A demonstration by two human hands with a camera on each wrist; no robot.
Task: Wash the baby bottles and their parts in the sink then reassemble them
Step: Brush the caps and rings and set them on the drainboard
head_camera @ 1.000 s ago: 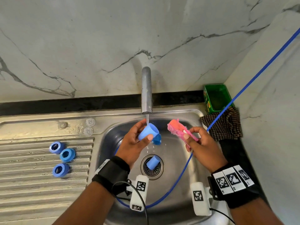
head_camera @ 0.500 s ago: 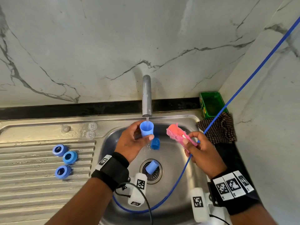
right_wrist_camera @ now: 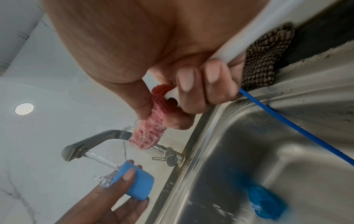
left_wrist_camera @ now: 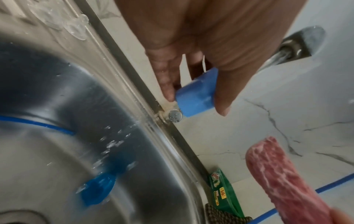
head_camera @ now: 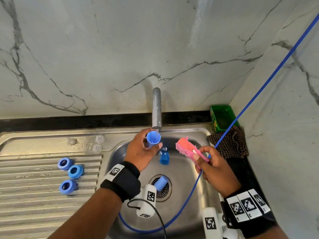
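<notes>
Water ran from the tap [head_camera: 156, 107] into a blue cap [head_camera: 153, 139], which the left hand [head_camera: 141, 152] pinched between thumb and fingers, mouth up, over the sink [head_camera: 188, 183]. The right hand [head_camera: 214, 167] gripped a pink brush [head_camera: 187, 147] just beside it, fingers curled round the handle. Two more caps lay in the basin, one [head_camera: 164, 157] under the stream, one [head_camera: 160, 182] on the drain. Three blue rings [head_camera: 73, 171] sat on the drainboard [head_camera: 34, 204].
</notes>
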